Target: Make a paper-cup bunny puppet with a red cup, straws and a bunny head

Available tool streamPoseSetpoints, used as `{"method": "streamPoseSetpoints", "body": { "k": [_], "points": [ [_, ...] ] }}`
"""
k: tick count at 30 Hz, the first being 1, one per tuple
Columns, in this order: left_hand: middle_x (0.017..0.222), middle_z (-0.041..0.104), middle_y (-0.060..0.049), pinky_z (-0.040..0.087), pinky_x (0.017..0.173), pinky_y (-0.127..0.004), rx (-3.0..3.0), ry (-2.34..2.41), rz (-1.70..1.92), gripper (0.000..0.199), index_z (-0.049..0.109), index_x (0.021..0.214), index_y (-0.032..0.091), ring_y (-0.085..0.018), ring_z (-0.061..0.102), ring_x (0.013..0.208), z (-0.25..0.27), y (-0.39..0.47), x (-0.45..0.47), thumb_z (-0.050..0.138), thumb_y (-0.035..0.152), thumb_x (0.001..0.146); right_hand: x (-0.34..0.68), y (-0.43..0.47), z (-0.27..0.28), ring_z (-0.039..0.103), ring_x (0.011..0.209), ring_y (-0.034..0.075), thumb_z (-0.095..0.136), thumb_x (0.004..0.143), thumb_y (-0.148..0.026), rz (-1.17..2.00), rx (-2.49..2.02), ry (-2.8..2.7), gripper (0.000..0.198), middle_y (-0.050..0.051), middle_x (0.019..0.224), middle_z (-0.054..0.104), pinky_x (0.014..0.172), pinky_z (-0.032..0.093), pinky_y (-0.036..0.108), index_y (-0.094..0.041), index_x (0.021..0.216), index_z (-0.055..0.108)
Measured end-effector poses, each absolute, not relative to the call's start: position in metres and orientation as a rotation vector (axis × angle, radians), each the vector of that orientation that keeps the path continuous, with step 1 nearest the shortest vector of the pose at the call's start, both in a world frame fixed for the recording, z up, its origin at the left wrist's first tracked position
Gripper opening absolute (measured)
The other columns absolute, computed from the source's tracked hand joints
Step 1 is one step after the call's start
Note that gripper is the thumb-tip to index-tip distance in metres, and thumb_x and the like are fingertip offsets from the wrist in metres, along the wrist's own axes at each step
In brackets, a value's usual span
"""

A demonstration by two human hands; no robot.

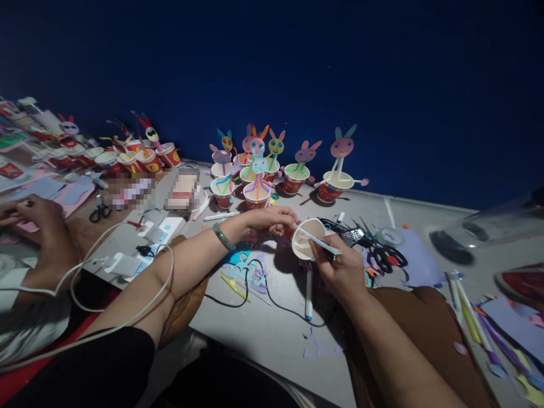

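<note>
Paper cup (302, 250) sits raised over worktop (263, 331), between our hands, tilted, mouth toward us. Pale strip (319, 240) lies across cup's mouth, long axis ten to four o'clock. Right hand (343, 265), nearer to strip, sits at cup's four o'clock, fingers pinched narrow on strip; forearm reaches in from five o'clock. Left hand (275, 221) at cup's ten o'clock, fingers curled by cup's rim; we cannot tell how firmly they grip. Left forearm slants from eight o'clock, bangle (223, 237) at wrist.

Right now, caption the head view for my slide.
Right hand holding a pale strip at a paper cup, bunny figures behind.
</note>
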State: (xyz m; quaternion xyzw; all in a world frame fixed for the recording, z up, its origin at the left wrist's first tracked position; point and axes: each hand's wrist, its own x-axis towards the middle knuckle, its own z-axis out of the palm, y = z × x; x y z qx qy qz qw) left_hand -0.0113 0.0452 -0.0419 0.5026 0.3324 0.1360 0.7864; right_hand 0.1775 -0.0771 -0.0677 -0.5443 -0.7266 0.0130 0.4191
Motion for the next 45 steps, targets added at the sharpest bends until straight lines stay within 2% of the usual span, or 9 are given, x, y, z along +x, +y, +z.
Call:
{"method": "streamPoseSetpoints", "body": {
  "k": [11, 19, 25, 32, 35, 39, 45],
  "points": [
    [0.07, 0.06, 0.004, 0.046, 0.059, -0.018, 1.011, 0.692, 0.309, 0.026, 0.057, 0.085, 0.016, -0.005, 0.059, 0.061, -0.041, 0.042, -0.012, 0.076, 0.011, 0.068, 0.175, -0.08, -0.067, 0.048, 0.043, 0.012, 0.052, 0.098, -0.044, -0.009, -1.397, -1.826, 0.033, 0.0, 0.056, 0.06, 0.048, 0.036, 0.025, -0.022, 0.075, 0.062],
    [0.071, 0.06, 0.003, 0.046, 0.059, -0.017, 0.985, 0.69, 0.357, 0.022, 0.059, 0.084, 0.015, -0.005, 0.058, 0.063, -0.04, 0.038, -0.011, 0.073, 0.008, 0.069, 0.175, -0.08, -0.069, 0.054, 0.048, 0.013, 0.053, 0.098, -0.039, -0.09, -1.365, -1.862, 0.03, 0.001, 0.06, 0.063, 0.05, 0.037, 0.026, -0.022, 0.076, 0.063],
    [0.074, 0.062, 0.002, 0.05, 0.061, -0.019, 0.984, 0.675, 0.345, 0.028, 0.059, 0.088, 0.016, -0.007, 0.062, 0.063, -0.045, 0.037, -0.012, 0.079, 0.014, 0.068, 0.171, -0.082, -0.069, 0.05, 0.046, 0.012, 0.057, 0.097, -0.035, -0.029, -1.348, -1.881, 0.03, -0.001, 0.057, 0.059, 0.05, 0.036, 0.025, -0.022, 0.069, 0.058],
    [0.072, 0.063, 0.002, 0.055, 0.066, -0.025, 0.959, 0.686, 0.321, 0.032, 0.056, 0.09, 0.016, -0.008, 0.064, 0.061, -0.041, 0.031, -0.011, 0.08, 0.013, 0.069, 0.172, -0.079, -0.066, 0.049, 0.048, 0.011, 0.058, 0.096, -0.041, 0.102, -1.36, -1.798, 0.037, -0.002, 0.055, 0.058, 0.05, 0.035, 0.025, -0.021, 0.065, 0.059],
    [0.071, 0.063, 0.002, 0.053, 0.062, -0.023, 0.969, 0.693, 0.322, 0.03, 0.057, 0.093, 0.016, -0.008, 0.064, 0.061, -0.041, 0.032, -0.01, 0.079, 0.015, 0.072, 0.174, -0.077, -0.067, 0.048, 0.047, 0.011, 0.06, 0.094, -0.045, 0.2, -1.376, -1.726, 0.038, -0.002, 0.054, 0.057, 0.05, 0.036, 0.025, -0.021, 0.064, 0.061],
    [0.071, 0.062, 0.002, 0.05, 0.059, -0.02, 0.963, 0.683, 0.349, 0.026, 0.058, 0.092, 0.016, -0.007, 0.061, 0.06, -0.043, 0.035, -0.008, 0.076, 0.014, 0.074, 0.175, -0.076, -0.068, 0.054, 0.053, 0.013, 0.062, 0.091, -0.05, 0.267, -1.394, -1.649, 0.035, -0.001, 0.06, 0.063, 0.054, 0.042, 0.025, -0.021, 0.072, 0.066],
    [0.068, 0.057, 0.004, 0.041, 0.054, -0.017, 0.922, 0.668, 0.374, 0.024, 0.056, 0.088, 0.015, -0.003, 0.052, 0.056, -0.045, 0.037, -0.007, 0.076, 0.014, 0.074, 0.175, -0.077, -0.068, 0.063, 0.06, 0.016, 0.066, 0.089, -0.043, 0.256, -1.327, -1.63, 0.022, 0.002, 0.072, 0.071, 0.057, 0.048, 0.028, -0.022, 0.084, 0.07]
  ]
}}
